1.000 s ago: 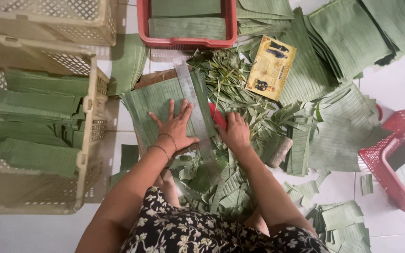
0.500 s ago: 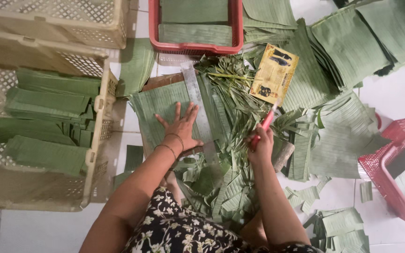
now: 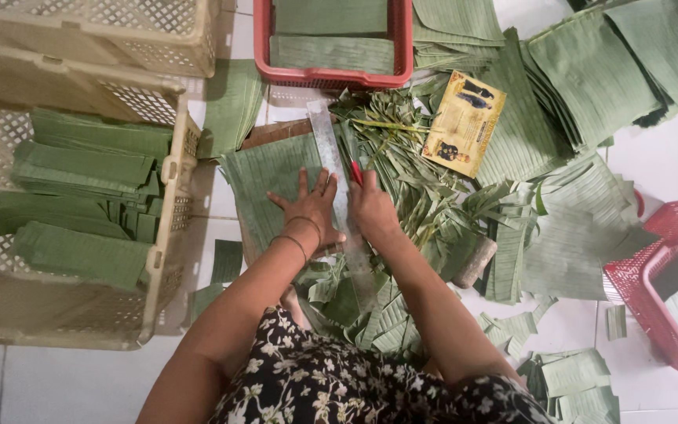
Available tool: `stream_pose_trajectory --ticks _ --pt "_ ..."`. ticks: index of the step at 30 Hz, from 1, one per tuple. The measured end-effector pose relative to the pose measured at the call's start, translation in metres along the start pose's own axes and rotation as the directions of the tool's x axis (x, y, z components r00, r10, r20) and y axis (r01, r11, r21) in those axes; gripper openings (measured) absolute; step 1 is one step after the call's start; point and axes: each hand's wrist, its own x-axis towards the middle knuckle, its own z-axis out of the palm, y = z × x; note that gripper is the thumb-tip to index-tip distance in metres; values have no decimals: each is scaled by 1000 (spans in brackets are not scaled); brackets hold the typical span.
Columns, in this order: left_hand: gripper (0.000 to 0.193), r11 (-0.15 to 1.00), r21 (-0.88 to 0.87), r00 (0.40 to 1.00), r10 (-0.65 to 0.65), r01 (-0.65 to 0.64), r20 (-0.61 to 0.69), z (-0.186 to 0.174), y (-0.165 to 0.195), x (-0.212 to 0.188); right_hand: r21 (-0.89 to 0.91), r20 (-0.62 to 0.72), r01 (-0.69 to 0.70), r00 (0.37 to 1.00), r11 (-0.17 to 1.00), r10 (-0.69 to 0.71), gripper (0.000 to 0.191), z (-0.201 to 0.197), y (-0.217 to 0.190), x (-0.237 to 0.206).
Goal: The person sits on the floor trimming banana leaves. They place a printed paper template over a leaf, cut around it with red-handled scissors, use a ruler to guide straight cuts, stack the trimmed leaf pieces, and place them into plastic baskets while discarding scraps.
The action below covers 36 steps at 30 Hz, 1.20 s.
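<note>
My left hand (image 3: 312,208) lies flat with fingers spread on a stack of green banana leaf sheets (image 3: 264,177), pressing a long metal ruler (image 3: 331,149) against them. My right hand (image 3: 371,208) is closed around a red-handled cutter (image 3: 355,172), whose tip sits at the ruler's right edge. The leaf stack rests on a brown board (image 3: 272,133) on the white tiled floor. The ruler's lower part (image 3: 361,275) runs under my wrists.
A beige crate (image 3: 162,212) at left holds folded leaf bundles. A red basket (image 3: 331,77) with leaves stands at the top, a pink basket (image 3: 653,290) at right. Leaf trimmings (image 3: 410,157), a yellow card (image 3: 463,122) and stacked leaves (image 3: 590,78) lie to the right.
My right hand with the red cutter has come back from the trimmings on the right to the ruler's edge beside my left hand. My left hand stays pressed on the leaves.
</note>
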Motion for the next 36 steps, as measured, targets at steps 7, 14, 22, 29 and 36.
stream_pose_trajectory --ticks 7,14,22,29,36 --pt "126 1000 29 1000 9 -10 22 3 0 2 -106 56 41 998 993 -35 29 6 -19 33" --pt "123 999 29 999 21 -23 41 8 -1 4 0 102 -122 987 992 122 35 -17 -40 33" --pt "122 1000 19 999 23 -24 45 6 -1 3 -8 59 -123 991 992 123 35 -19 -47 29" --pt "122 1000 22 999 14 -15 30 5 1 1 -9 107 -96 990 995 96 36 -14 -35 32" --pt "120 997 75 1000 17 -18 15 9 0 5 54 154 -64 987 996 56 38 -3 -26 57"
